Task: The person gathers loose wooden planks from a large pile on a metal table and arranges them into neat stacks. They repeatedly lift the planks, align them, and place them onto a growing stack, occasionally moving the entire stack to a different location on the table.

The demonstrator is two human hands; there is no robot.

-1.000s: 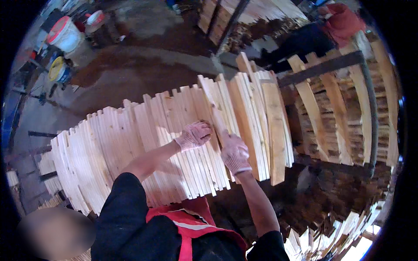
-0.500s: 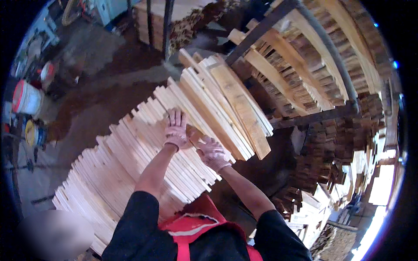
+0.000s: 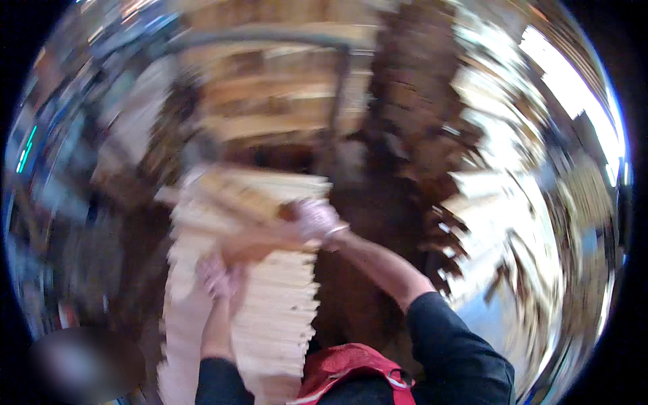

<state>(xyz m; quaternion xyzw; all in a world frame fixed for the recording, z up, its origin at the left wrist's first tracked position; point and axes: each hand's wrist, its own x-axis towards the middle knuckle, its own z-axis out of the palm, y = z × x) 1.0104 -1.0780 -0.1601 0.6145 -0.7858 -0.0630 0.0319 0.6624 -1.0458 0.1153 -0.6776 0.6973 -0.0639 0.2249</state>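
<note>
A short brown wooden board (image 3: pixel 263 241) lies slantwise over a long stack of pale wood strips (image 3: pixel 277 290), blurred by motion. My right hand (image 3: pixel 316 219), in a pale pinkish work glove, is closed around the board's right end. At its lower left end is my left hand (image 3: pixel 217 278), gloved alike, with fingers and thumb about the board; its fingertips are smeared. Beyond the board, a yellowish plank (image 3: pixel 239 196) rests at a slant on the stack's far end. Whether the held board touches the strips I cannot make out.
A dark metal frame (image 3: pixel 341 88) with stacked timber stands beyond the stack. To the right runs a brown pile of wood pieces (image 3: pixel 412 101), with bright pale offcuts (image 3: pixel 499 202) beside it. Dark floor (image 3: pixel 358 290) separates my stack from these piles.
My view has swung to the right, so the stack now runs straight ahead. My hands have moved apart, the left now nearer me and the right at the board's other end.
</note>
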